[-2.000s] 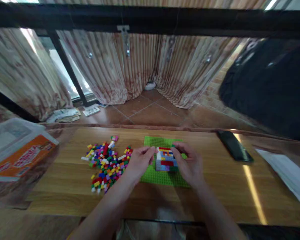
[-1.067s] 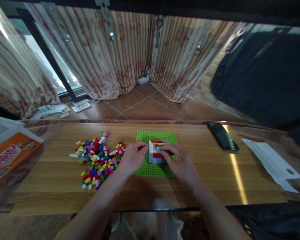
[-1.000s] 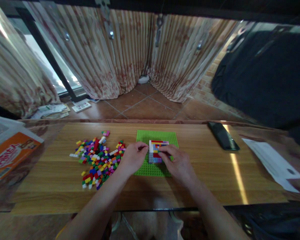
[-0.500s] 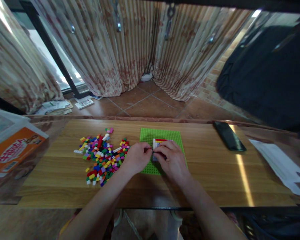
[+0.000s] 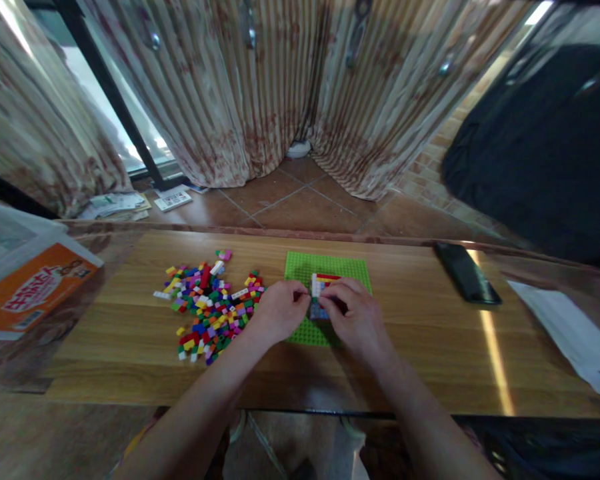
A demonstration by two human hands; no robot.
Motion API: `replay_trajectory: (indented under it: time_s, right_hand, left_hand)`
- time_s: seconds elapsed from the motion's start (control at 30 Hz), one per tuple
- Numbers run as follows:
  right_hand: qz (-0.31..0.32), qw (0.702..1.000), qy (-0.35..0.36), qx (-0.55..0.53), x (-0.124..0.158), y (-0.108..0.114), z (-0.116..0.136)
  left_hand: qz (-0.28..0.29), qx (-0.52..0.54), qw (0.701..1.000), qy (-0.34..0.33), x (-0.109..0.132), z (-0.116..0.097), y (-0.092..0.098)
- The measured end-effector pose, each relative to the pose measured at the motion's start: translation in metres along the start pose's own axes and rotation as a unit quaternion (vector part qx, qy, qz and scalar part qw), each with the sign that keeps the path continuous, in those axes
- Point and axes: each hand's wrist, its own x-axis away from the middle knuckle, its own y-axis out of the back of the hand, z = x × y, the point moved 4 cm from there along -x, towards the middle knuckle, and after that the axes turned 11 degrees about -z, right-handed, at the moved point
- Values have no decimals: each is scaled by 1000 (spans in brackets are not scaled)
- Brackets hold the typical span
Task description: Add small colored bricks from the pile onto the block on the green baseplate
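Observation:
A green baseplate [image 5: 324, 266] lies on the wooden table [image 5: 410, 347], carrying a small block of many-coloured bricks [image 5: 320, 283]. My right hand [image 5: 357, 320] lies over the near side of that block, fingers curled onto its top. My left hand [image 5: 280, 312] rests at the block's left edge, thumb and fingers pinched together against it. Whether either hand holds a loose brick is hidden. A heap of loose coloured bricks [image 5: 207, 308] is spread on the table just left of my left hand.
A black phone [image 5: 467, 281] lies at the table's back right, with a white paper [image 5: 570, 337] further right. An orange-and-white box [image 5: 27, 290] sits at the left. Curtains [image 5: 260, 87] and a tiled floor lie beyond the far edge.
My right hand has slid left over the built block, covering most of it, and the left hand has closed in on its left edge. The view shifted slightly.

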Motion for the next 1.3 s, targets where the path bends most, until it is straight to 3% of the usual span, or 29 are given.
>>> replay_trajectory:
  time_s: [0.87,1.3]
  right_hand:
    - [-11,999,-52,-6,-3,-7,-6]
    - [-7,999,-45,-8,-4,-10,-7]
  left_hand:
    - [-5,-35,999,-1,3,-6,-1]
    - [-6,-39,999,0,3,-8,0]
